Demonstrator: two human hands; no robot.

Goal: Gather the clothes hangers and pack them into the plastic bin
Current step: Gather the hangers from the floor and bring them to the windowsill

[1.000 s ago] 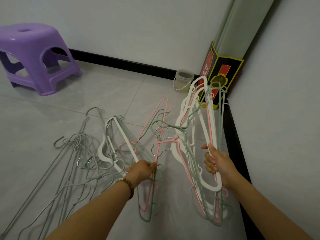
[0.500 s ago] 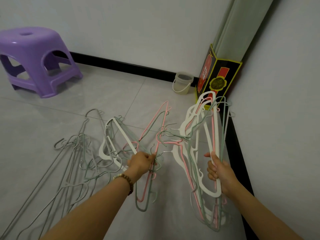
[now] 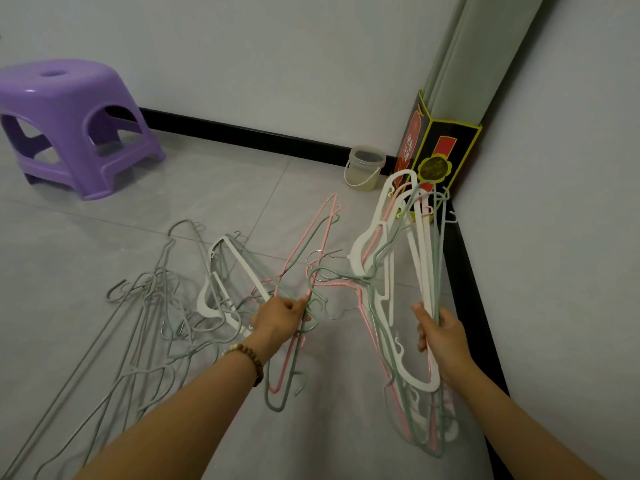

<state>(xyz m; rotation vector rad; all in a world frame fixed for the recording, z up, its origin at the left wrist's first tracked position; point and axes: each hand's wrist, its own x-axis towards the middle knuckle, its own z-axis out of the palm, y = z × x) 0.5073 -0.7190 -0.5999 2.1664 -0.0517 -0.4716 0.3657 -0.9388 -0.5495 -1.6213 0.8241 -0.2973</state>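
My right hand (image 3: 439,332) grips a thick bundle of white, pink and green hangers (image 3: 412,271), held upright above the floor near the right wall. My left hand (image 3: 282,315) is closed on a pink hanger and a green hanger (image 3: 301,258) that slant up and away over the floor. A white hanger (image 3: 221,271) and a heap of grey wire hangers (image 3: 152,317) lie on the tiles to the left of that hand. No plastic bin shows in view.
A purple plastic stool (image 3: 74,126) stands at the far left. A small clear bucket (image 3: 363,166) and a black and yellow box (image 3: 436,150) sit in the room's corner. Black skirting runs along both walls, close by my right arm.
The bundle in my right hand has dropped lower and tilted slightly left. My left hand has lifted a little with its pink and green hangers.
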